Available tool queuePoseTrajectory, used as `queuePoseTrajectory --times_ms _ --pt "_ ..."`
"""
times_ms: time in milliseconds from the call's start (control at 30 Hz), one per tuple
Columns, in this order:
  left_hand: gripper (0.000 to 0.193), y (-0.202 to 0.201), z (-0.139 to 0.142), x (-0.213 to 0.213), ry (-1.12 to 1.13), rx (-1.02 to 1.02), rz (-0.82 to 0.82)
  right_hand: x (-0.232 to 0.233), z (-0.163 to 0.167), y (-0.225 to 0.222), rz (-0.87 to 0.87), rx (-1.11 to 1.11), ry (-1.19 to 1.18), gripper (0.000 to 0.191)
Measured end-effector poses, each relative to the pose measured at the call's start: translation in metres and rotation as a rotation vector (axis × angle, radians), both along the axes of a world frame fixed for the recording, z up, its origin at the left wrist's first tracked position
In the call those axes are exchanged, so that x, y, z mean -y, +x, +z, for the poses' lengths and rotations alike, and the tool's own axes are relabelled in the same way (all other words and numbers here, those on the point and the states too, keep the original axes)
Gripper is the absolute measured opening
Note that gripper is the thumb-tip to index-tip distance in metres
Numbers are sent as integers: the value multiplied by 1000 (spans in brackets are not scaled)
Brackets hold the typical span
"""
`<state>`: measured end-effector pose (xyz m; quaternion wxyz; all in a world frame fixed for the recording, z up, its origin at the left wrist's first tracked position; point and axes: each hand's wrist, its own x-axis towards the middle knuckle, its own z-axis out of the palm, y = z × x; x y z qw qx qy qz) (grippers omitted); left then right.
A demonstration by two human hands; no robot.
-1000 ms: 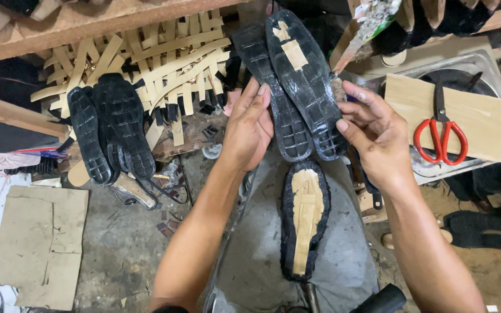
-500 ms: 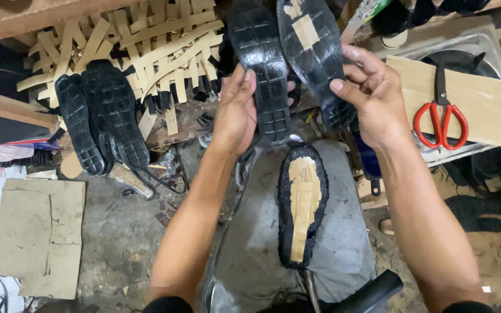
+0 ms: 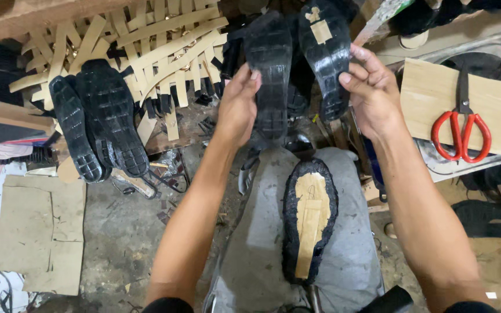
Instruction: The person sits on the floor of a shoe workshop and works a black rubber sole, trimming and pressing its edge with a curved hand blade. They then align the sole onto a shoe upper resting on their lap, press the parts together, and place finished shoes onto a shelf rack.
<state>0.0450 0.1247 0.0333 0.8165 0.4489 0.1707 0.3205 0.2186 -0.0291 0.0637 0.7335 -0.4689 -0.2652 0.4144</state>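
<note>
two black ridged rubber soles (image 3: pixel 271 69)

My left hand (image 3: pixel 236 107) covers the near end of the left sole (image 3: pixel 269 69), and my right hand's (image 3: pixel 372 93) palm hides the edge of the right sole (image 3: pixel 326 55), whose toe runs off the top edge. My elbows are cut off at the bottom, and the dark pile (image 3: pixel 494 217) at right is perhaps more shoe parts.
</note>
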Motion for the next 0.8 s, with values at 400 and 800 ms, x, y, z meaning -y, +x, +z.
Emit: queuePoseTrajectory --times_ms 400,800 --pt "35 11 -3 32 856 -392 354 17 1 2 48 -124 30 51" --pt "37 -26 6 69 163 -290 -134 38 48 -36 10 -51 78 51"
